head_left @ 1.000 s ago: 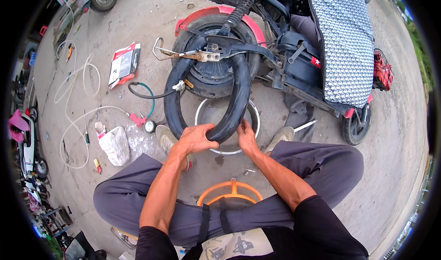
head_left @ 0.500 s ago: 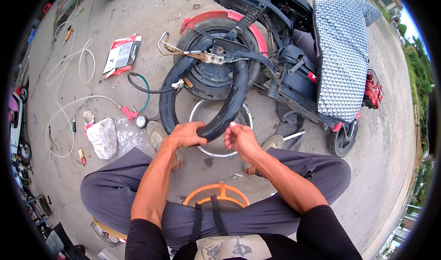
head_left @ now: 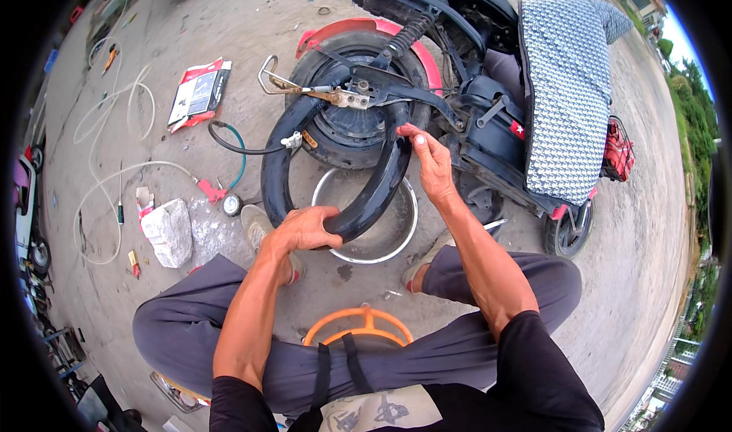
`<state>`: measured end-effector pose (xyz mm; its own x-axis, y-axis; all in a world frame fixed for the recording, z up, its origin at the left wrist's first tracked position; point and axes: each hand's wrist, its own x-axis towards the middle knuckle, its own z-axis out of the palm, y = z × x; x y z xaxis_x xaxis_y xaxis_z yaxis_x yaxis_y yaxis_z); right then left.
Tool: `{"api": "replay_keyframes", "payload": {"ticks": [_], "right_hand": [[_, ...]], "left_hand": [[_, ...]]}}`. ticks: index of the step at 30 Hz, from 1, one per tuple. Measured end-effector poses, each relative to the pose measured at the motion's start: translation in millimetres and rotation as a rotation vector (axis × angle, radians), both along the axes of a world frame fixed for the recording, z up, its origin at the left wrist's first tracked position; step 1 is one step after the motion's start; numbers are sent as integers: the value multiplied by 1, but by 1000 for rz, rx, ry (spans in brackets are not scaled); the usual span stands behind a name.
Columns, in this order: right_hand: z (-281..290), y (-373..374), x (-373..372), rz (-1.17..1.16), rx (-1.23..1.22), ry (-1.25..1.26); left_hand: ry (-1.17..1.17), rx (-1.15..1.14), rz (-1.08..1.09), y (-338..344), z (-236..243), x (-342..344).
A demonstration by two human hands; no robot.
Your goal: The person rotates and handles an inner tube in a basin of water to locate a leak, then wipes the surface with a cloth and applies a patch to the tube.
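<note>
A wet, inflated black inner tube (head_left: pixel 377 203) hangs in a loop in front of a scooter's rear wheel (head_left: pixel 347 156), its upper part passing behind the bracket. My left hand (head_left: pixel 300 230) is closed around the tube's lowest part, thumb on top. On the tube's upper right side rest the fingertips of my right hand (head_left: pixel 433 161), fingers stretched out and not wrapped round it. A metal clip (head_left: pixel 292 140) at the end of an air hose (head_left: pixel 255 151) sits at the tube's left side. Beneath the tube stands a round metal basin (head_left: pixel 414 222).
The scooter (head_left: pixel 488 119) lies on its side, partly under a patterned cover (head_left: pixel 568 96). Left on the concrete are a red inflator gun with gauge (head_left: pixel 210 189), a whitish block (head_left: pixel 167 232), a red-and-white package (head_left: pixel 200 95) and a coiled hose (head_left: pixel 114 96). An orange ring-shaped frame (head_left: pixel 367 319) is between my legs.
My right hand has gone from beside the tube's bottom up and right along its outer side, its fingers straightening. The left hand keeps its hold, and the tube has shifted slightly.
</note>
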<state>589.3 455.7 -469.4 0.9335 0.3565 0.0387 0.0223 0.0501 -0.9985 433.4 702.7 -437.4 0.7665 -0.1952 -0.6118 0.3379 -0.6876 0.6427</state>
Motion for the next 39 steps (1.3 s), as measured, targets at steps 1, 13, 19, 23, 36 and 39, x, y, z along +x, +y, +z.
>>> {"api": "replay_keyframes", "payload": {"ticks": [1, 13, 19, 23, 36, 39], "right_hand": [[-1, 3, -5, -8, -173, -204], [-30, 3, -105, 138, -579, -662], [-26, 7, -48, -51, -541, -437], [-34, 10, -43, -86, -473, -349], [-25, -4, -86, 169, -782, -797], [-14, -1, -41, 218, -839, -782]], "left_hand": [[-1, 2, -5, 0, 0, 1], [47, -129, 42, 8, -19, 1], [30, -130, 50, 4, -13, 1], [12, -174, 74, 10, -27, -1], [69, -90, 26, 1, -5, 5], [16, 15, -29, -9, 6, 3]]}}
